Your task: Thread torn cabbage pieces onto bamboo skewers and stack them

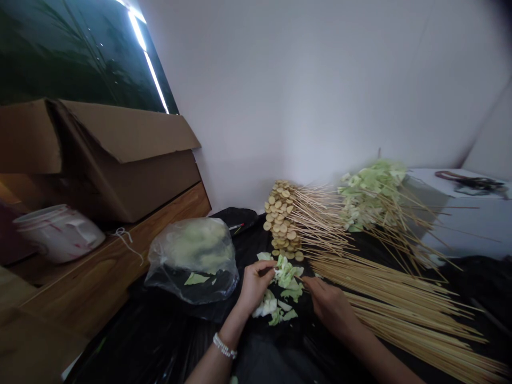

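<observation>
My left hand (255, 285), with a white beaded bracelet at the wrist, pinches the left end of a bunch of pale green cabbage pieces (286, 273). My right hand (330, 304) is closed on the other side around a thin wooden skewer, mostly hidden by the fingers, whose tip end runs into that cabbage. Below, loose cabbage pieces (276, 309) lie on the black plastic sheet (264, 354). Close by on the left sits a clear plastic bag (192, 256) with more cabbage in it.
Behind my hands are stacked skewers of round yellowish slices (282, 216). Cabbage skewers (372, 186) are piled at the back right. Many bare skewers (416, 314) lie to the right. A cardboard box (132, 181) and a white tub (60, 234) stand at left.
</observation>
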### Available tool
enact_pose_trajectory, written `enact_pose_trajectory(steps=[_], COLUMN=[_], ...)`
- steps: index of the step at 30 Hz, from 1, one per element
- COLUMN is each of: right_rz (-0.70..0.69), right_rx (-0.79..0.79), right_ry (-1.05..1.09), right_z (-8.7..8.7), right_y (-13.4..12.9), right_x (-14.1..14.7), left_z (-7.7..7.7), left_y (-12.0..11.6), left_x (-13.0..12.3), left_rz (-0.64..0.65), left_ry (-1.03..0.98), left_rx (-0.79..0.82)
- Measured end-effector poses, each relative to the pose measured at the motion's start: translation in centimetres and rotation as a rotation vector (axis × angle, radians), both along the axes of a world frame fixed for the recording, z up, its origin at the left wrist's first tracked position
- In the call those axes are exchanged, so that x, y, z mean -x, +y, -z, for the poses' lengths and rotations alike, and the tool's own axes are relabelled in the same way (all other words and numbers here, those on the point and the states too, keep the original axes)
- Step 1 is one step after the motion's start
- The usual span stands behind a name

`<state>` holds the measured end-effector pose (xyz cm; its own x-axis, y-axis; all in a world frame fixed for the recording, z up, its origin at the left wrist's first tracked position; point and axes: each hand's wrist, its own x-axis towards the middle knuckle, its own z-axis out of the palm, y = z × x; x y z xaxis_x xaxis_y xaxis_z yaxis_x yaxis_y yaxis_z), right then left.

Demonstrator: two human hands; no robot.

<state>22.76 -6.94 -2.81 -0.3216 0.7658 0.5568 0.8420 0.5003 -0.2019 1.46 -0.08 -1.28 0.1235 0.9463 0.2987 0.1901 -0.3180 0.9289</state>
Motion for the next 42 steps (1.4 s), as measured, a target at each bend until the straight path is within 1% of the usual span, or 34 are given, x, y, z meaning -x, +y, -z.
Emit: enact_pose_trajectory(steps=[2,4,8,14,17,19,21,23,25,27,29,31,34,36,38,39,41,42], right_rz=[-0.001,0.003,0.032,0.138,0.133,0.101,0.081,0.105,0.157,0.197,0.263,0.372,0.579,0.713,0.785,0.794,0.787,0.755], right_rx=[-0.002,-0.013,-0.072,-0.123,-0.111,-0.103,-0.113,-0.158,-0.222,-0.256,-0.276,-0.291,-0.217,-0.217,-0.243,-0.250,-0.289,-0.328], right_ry=[0.002,-0.003,-0.056,-0.141,-0.110,-0.057,0.036,0.164,0.282,0.342,0.358,0.373,0.399,0.419,0.416,0.404,0.381,0.367], right_z=[0.1,0.2,0.3,0.2,-0.2,-0.7,-1.5,-2.8,-4.4,-6.3,-8.4,-10.6,-13.9,-15.7,-17.1,-17.5,-18.1,-18.3], right_y=[0.1,0.2,0.4,0.7,0.8,1.0,1.2,1.6,2.0,2.5,3.3,4.5,7.0,8.9,10.7,11.5,12.9,13.5], right_x=[0.0,0.0,-0.1,-1.0,-1.4,-1.8,-2.2,-2.8,-3.9,-5.8,-8.5,-12.2,-18.6,-22.6,-25.7,-26.8,-28.2,-28.5], left_z=[-0.1,-0.2,-0.6,-1.6,-1.8,-1.7,-1.7,-1.7,-1.6,-1.5,-1.4,-1.3,-1.4,-1.4,-1.4,-1.4,-1.4,-1.3], left_y=[0.0,0.0,0.2,0.7,0.8,0.9,0.8,0.8,0.8,0.9,0.8,0.8,0.6,0.6,0.6,0.6,0.6,0.6], left_x=[-0.1,-0.2,-0.1,1.0,1.1,1.0,0.9,0.9,0.9,1.0,0.9,0.8,0.5,0.4,0.3,0.3,0.3,0.4], left_rz=[-0.004,-0.034,-0.119,-0.286,-0.301,-0.263,-0.217,-0.191,-0.181,-0.171,-0.155,-0.136,-0.105,-0.089,-0.075,-0.070,-0.068,-0.070], left_ry=[-0.018,-0.052,-0.100,-0.166,-0.221,-0.273,-0.311,-0.324,-0.314,-0.302,-0.289,-0.277,-0.264,-0.251,-0.236,-0.231,-0.229,-0.230], left_rx=[-0.001,0.012,0.029,0.007,0.012,0.015,0.008,0.001,0.003,0.018,0.038,0.058,0.085,0.096,0.100,0.101,0.100,0.102])
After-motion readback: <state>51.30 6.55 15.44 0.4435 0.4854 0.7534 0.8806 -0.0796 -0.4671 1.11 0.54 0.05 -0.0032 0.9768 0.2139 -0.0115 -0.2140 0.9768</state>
